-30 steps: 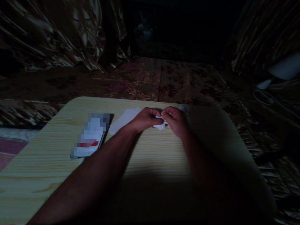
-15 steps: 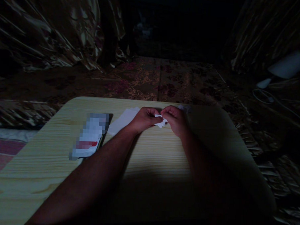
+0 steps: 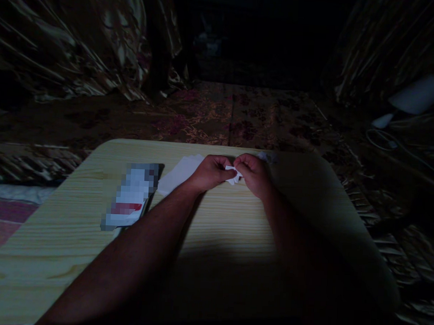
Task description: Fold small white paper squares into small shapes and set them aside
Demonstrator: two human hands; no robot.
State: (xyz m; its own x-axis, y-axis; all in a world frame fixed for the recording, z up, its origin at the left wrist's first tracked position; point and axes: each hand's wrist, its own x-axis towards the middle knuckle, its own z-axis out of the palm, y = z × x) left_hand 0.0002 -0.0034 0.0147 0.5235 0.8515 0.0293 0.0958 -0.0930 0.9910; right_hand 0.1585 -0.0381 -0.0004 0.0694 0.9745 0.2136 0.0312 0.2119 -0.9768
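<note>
A small white piece of paper (image 3: 232,180), crumpled or folded, is between my two hands above the far half of the wooden table (image 3: 228,230). My left hand (image 3: 213,173) grips it with the thumb on top. On its other side, my right hand (image 3: 251,171) pinches the paper's edge with thumb and fingers. White paper sheets (image 3: 178,174) lie flat just left of my left hand, partly under the wrist. Behind my right hand sits a small pale crumpled scrap (image 3: 269,157), dim in the low light. The fingers' undersides are hidden.
A blurred-out pack or box (image 3: 132,197) in white and red lies on the table's left side, beside my left forearm. Patterned fabric (image 3: 204,114) covers the surface beyond the table. A white lamp-like object (image 3: 419,94) with a cable (image 3: 381,140) lies at the right.
Both hands keep hold of the paper, with only a slight shift of the right fingers. The view has moved very little.
</note>
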